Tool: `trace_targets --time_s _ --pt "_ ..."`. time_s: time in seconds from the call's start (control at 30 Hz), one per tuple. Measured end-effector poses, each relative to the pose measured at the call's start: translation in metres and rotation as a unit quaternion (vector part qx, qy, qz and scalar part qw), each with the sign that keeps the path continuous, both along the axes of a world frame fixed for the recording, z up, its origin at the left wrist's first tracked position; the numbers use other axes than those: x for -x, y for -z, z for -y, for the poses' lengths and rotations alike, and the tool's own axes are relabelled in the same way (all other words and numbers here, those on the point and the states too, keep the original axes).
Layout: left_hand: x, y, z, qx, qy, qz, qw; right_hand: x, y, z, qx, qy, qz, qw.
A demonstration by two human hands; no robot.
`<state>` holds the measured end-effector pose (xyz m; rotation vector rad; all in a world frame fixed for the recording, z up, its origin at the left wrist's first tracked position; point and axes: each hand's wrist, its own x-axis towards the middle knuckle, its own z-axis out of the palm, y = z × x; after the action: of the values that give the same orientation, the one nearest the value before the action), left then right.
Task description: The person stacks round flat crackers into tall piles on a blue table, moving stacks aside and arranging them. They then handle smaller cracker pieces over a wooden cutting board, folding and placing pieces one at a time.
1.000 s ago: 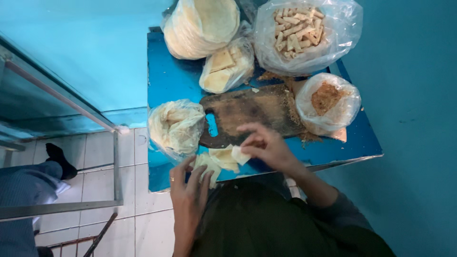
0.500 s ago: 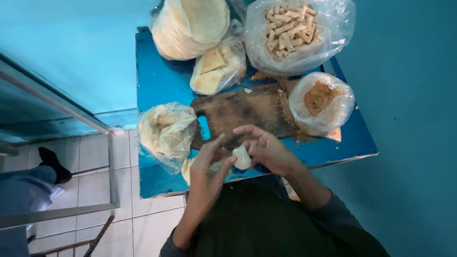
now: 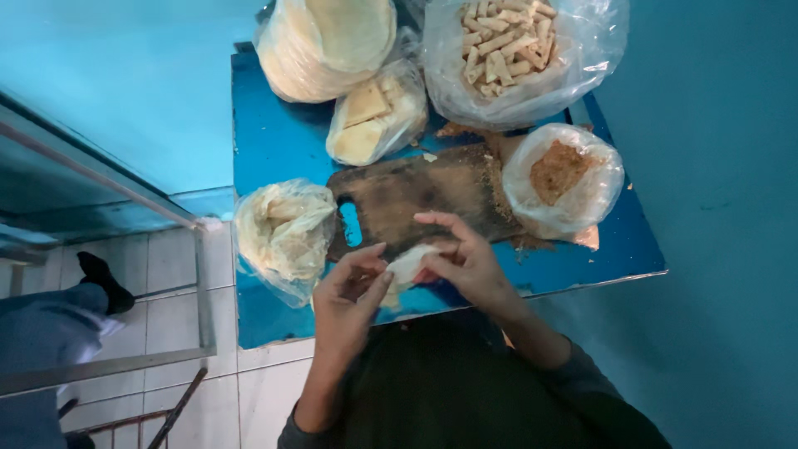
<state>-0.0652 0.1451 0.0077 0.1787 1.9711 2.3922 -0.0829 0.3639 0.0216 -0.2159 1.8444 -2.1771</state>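
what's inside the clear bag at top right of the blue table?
The clear bag holds a heap of pale tan rolled sticks, lying in all directions. Only the top layer shows; what lies lower in the heap is covered, and the bag's top runs out of view.

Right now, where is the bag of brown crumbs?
In the head view the bag of brown crumbs sits on the right side of the blue table, against the right end of the wooden board, just below the bag of rolled sticks.
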Motion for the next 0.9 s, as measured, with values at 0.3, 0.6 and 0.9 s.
trace_targets --time_s 0.3,0.6,0.9 --pt "0.019 -0.031 0.001 0.107 0.021 0.003 0.994 0.013 -0.004 -0.004 -0.03 -0.001 -0.041 0.999" --pt "0.052 -0.057 -0.006 0.451 -0.067 -0.364 0.812 0.034 -0.04 -0.004 -0.253 0.103 -0.36 0.892" --pt "0.041 -0.02 -0.01 0.585 0.018 -0.38 0.717 0.026 -0.022 -0.014 -0.378 0.056 -0.399 0.834"
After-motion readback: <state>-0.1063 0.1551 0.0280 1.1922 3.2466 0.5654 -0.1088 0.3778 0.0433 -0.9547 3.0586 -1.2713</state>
